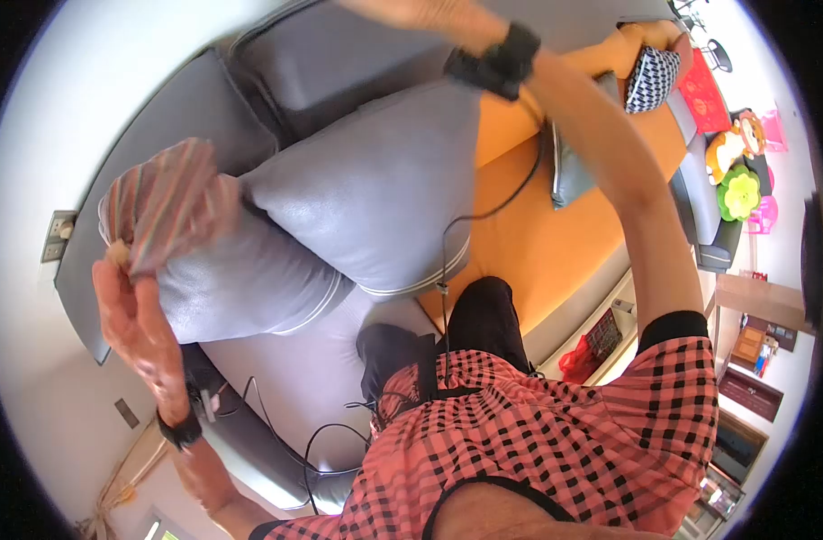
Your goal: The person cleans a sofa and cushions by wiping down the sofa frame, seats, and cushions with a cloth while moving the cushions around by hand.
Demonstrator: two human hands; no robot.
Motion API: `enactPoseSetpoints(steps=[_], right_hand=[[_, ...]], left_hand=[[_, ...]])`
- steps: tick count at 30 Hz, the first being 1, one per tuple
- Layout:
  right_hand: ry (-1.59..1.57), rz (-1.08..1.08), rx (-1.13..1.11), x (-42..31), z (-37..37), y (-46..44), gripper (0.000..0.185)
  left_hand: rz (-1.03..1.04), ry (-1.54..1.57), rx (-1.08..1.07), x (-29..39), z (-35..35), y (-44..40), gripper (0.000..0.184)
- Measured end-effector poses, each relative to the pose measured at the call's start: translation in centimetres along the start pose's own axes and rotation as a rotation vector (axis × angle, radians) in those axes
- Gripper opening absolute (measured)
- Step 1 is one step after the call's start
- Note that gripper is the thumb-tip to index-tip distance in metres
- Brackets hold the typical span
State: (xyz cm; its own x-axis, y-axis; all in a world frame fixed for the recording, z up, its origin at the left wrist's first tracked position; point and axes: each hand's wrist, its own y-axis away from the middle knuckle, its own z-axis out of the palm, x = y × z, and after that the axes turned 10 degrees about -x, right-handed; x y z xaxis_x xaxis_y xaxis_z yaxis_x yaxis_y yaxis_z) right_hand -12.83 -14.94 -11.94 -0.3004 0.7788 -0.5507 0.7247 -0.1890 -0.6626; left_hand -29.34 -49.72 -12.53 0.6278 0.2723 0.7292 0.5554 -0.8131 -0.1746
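Left hand (134,319) on a blurred striped cloth (170,205)

I face a gray sofa (339,67) with an orange section (565,256) on my right, and a white wall (128,76) behind it. On my left, sockets (58,236) sit on the wall beside the sofa. Bright light fills the room, and distant brown furniture (751,393) to my right is too small to tell.

Cloth (179,202) blurred, right grip (420,13) cropped (top)
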Motion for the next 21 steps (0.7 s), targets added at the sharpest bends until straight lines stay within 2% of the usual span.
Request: enactPoseSetpoints(steps=[1,2,3,4,5,7,9,11,13,16,19,21], right_hand=[[-0.013,-0.086,-0.083,-0.7,3.2,0.5,0.046],[-0.157,0.252,-0.274,-5.2,4.5,0.8,0.07],[-0.118,-0.118,-0.15,-5.3,7.8,1.0,0.077],[-0.272,-0.068,-0.3,-6.7,9.1,2.1,0.068],[-0.426,-0.017,-0.45,-7.5,9.9,3.1,0.059],[-0.285,0.102,-0.52,-5.1,12.1,5.9,0.054],[0.103,0.066,-0.433,0.1,15.3,10.1,0.043],[0.111,0.12,-0.449,0.3,15.5,9.4,0.038],[0.118,0.186,-0.495,-0.1,15.5,8.5,0.032],[0.19,0.18,-0.45,-0.3,14.4,8.7,0.029],[0.456,0.142,-0.262,-1.3,8.8,11.8,0.026],[0.657,0.244,-0.353,-0.6,4.4,14.7,0.029]], left_hand=[[-0.034,-0.028,-0.023,2.0,0.7,0.3,0.026],[0.092,-0.031,-0.06,2.5,2.1,-0.6,0.027],[0.219,-0.036,-0.093,2.8,3.7,-0.8,0.028],[0.347,-0.039,-0.126,2.8,5.2,-0.8,0.028],[0.267,-0.065,-0.171,3.0,6.5,-0.1,0.029],[0.156,-0.196,-0.245,1.8,7.7,1.0,0.034],[0.063,-0.195,-0.145,-1.1,7.4,3.5,0.036],[-0.016,-0.162,-0.067,-3.2,7.8,5.7,0.038],[0.054,-0.157,-0.074,-2.2,9.1,5.8,0.037],[0.196,-0.176,-0.071,0.2,11.0,2.7,0.035],[0.306,-0.272,-0.094,0.9,13.4,-0.7,0.036],[0.322,-0.368,-0.131,-0.7,15.5,-2.5,0.038]])
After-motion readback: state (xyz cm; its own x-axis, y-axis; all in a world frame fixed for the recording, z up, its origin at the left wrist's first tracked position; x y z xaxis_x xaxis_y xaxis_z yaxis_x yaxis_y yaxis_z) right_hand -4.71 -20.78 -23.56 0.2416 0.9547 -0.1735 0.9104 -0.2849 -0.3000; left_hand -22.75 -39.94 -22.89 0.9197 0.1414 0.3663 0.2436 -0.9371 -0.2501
